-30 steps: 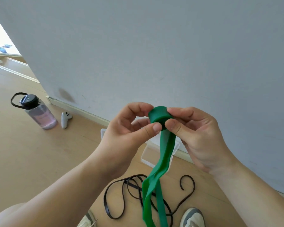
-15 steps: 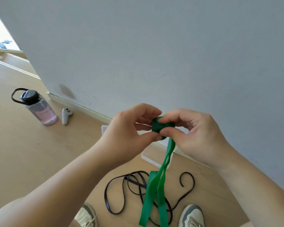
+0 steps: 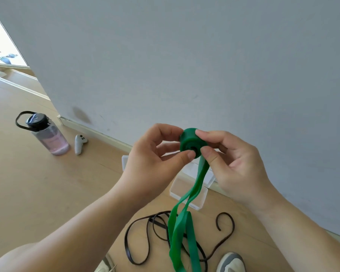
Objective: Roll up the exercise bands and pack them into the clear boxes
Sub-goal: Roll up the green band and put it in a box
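A green exercise band (image 3: 190, 143) is partly wound into a tight roll held up in front of the wall. My left hand (image 3: 155, 163) pinches the roll's left end between thumb and fingers. My right hand (image 3: 232, 163) pinches its right side, thumb under and index finger on top. The band's loose tail hangs down from the roll toward the floor. A thin black band (image 3: 145, 240) lies in loose loops on the wooden floor below. Clear boxes (image 3: 188, 190) sit on the floor by the baseboard, partly hidden behind my hands and the green tail.
A water bottle with a black lid (image 3: 47, 134) stands on the floor at left, with a white controller (image 3: 79, 144) lying beside it. A grey wall fills the background. My shoes (image 3: 231, 262) show at the bottom edge.
Both hands have turned the roll, so its spiral end faces me again and more band is wound on. The hanging tail has shortened and swung a little.
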